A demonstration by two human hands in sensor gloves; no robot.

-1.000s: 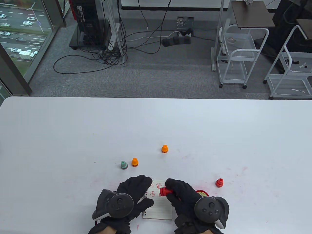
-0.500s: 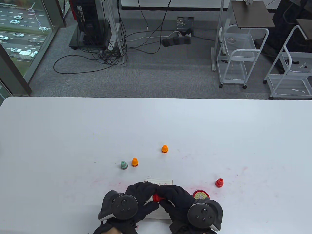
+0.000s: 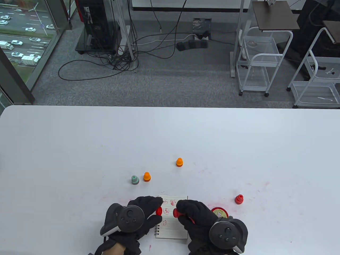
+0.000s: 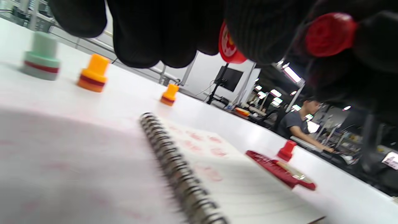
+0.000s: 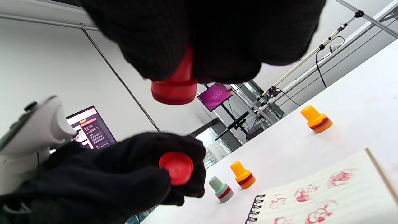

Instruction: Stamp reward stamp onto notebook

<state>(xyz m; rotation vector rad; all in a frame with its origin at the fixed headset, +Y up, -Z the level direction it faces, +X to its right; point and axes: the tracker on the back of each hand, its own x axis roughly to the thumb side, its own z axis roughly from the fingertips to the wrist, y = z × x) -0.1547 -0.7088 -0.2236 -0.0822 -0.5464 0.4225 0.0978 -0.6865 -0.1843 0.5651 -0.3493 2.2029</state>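
While the left hand [image 3: 143,212] pinches a red cap [image 3: 158,211], the right hand [image 3: 195,215] grips the red stamp [image 3: 176,213], both above the notebook [image 3: 172,225] at lower centre.

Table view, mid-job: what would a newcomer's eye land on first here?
The two black-gloved hands low at the near edge: the right hand holds a red stamp body, and the left hand holds its round red cap, both above the small spiral-bound lined notebook already dotted with red prints. Next come the bright loose stamps on the white table: two orange, one mint-green and one red.
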